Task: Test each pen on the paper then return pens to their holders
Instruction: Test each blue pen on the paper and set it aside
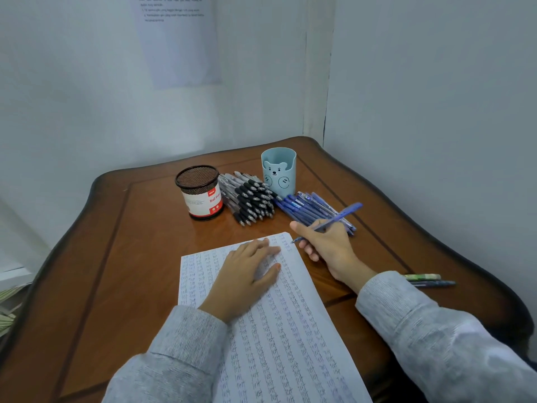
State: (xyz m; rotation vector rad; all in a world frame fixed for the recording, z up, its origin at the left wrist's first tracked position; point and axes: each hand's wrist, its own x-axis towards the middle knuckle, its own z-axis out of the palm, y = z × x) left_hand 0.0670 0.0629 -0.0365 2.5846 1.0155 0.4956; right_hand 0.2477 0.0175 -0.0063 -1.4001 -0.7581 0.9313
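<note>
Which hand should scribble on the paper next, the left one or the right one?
The right hand, probably. It grips the blue pen, and the tip sits by the far right corner of the paper. The left hand lies flat on the sheet and holds no pen.

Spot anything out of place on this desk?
Two pens lie alone by the right sleeve, apart from the black pile and blue pile. Both piles sit loose on the table beside the mesh holder and bear cup, which show no pens.
</note>
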